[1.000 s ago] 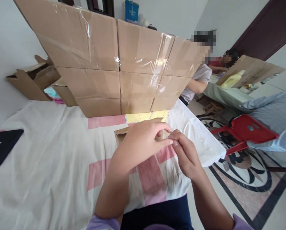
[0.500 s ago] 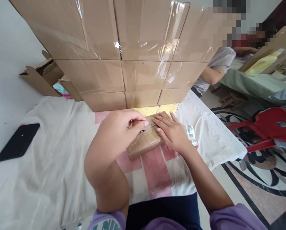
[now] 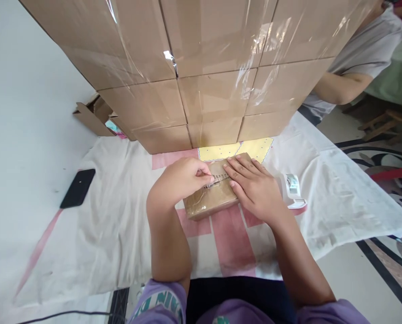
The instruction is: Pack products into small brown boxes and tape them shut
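Observation:
A small flat cardboard box (image 3: 210,201) wrapped in clear tape lies on the white cloth (image 3: 113,225) in front of me. My left hand (image 3: 182,180) is closed in a pinch on the tape at the box's top, near its middle seam. My right hand (image 3: 255,186) lies flat on the right half of the box, fingers stretched out and pressing down. A white tape dispenser (image 3: 291,189) rests on the cloth just right of my right hand.
A tall stack of taped cardboard boxes (image 3: 204,67) stands right behind the small box. A black phone (image 3: 78,194) lies at the left. Open cartons (image 3: 93,114) sit at the back left. Another person's arm (image 3: 342,87) shows at the upper right.
A second ago both hands pinched something above the small box. Now the right hand lies flat on the box and the left pinches tape on it. The view has tilted downward.

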The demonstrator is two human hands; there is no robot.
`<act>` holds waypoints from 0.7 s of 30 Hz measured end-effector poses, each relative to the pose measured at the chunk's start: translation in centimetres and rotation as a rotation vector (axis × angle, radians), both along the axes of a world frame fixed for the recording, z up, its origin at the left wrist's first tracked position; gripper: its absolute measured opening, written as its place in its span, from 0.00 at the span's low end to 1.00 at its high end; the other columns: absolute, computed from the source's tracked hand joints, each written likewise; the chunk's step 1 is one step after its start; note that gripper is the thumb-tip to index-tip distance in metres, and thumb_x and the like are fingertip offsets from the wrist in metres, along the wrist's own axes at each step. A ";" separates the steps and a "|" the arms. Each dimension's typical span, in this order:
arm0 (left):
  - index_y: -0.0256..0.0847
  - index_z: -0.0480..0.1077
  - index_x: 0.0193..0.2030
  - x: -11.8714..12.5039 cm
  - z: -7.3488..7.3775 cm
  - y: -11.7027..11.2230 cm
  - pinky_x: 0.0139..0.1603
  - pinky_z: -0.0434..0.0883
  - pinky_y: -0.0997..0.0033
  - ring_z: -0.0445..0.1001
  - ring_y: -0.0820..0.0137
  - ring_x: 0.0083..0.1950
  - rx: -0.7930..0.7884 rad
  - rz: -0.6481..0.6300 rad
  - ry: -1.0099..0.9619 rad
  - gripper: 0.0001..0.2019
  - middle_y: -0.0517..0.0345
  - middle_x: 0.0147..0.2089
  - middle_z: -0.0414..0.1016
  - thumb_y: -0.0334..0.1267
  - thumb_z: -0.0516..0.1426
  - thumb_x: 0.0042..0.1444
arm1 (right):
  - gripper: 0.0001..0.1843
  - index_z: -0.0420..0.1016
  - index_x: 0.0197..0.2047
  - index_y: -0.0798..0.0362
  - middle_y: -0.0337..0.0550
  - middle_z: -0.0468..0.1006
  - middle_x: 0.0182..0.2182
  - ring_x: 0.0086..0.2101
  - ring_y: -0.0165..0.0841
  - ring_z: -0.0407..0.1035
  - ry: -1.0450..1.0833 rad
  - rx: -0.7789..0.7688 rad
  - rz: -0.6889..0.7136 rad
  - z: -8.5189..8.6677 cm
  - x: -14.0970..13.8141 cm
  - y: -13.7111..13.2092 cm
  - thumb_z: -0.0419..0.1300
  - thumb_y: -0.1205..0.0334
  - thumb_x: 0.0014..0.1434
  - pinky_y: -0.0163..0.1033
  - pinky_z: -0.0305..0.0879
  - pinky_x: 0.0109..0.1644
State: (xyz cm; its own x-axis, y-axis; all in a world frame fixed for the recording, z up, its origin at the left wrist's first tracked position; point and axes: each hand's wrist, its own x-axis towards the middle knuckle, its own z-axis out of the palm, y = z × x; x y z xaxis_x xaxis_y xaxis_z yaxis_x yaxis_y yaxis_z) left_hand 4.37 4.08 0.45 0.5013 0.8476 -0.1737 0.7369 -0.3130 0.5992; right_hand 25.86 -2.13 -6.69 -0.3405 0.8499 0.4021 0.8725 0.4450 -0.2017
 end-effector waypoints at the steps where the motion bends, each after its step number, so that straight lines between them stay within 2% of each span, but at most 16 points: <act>1: 0.43 0.77 0.29 -0.2 0.2 0.0 0.28 0.57 0.72 0.67 0.71 0.29 -0.007 0.018 0.009 0.09 0.63 0.27 0.72 0.40 0.57 0.56 | 0.24 0.67 0.68 0.52 0.45 0.67 0.67 0.68 0.47 0.57 -0.017 -0.010 0.000 0.2 0.0 -0.1 0.47 0.58 0.73 0.61 0.55 0.71; 7: 0.43 0.76 0.28 -2.0 1.2 -0.8 0.28 0.57 0.70 0.65 0.72 0.29 0.000 0.054 0.045 0.11 0.63 0.25 0.69 0.42 0.57 0.58 | 0.24 0.68 0.68 0.53 0.44 0.65 0.68 0.69 0.45 0.55 -0.095 -0.043 -0.017 0.7 0.1 -0.2 0.45 0.58 0.74 0.59 0.53 0.71; 13: 0.44 0.78 0.32 -3.7 0.6 -1.1 0.30 0.60 0.71 0.68 0.71 0.31 -0.075 0.007 0.041 0.10 0.62 0.28 0.73 0.43 0.57 0.58 | 0.25 0.66 0.68 0.52 0.44 0.66 0.68 0.68 0.45 0.57 -0.079 -0.004 -0.009 0.4 0.1 -0.2 0.45 0.58 0.73 0.59 0.54 0.70; 21: 0.43 0.77 0.29 -3.4 0.5 -1.2 0.29 0.59 0.70 0.67 0.72 0.30 -0.045 0.033 0.077 0.09 0.63 0.27 0.71 0.40 0.58 0.56 | 0.24 0.68 0.67 0.52 0.43 0.68 0.67 0.67 0.45 0.59 -0.070 0.023 -0.028 0.3 -0.3 -0.2 0.46 0.59 0.73 0.57 0.55 0.70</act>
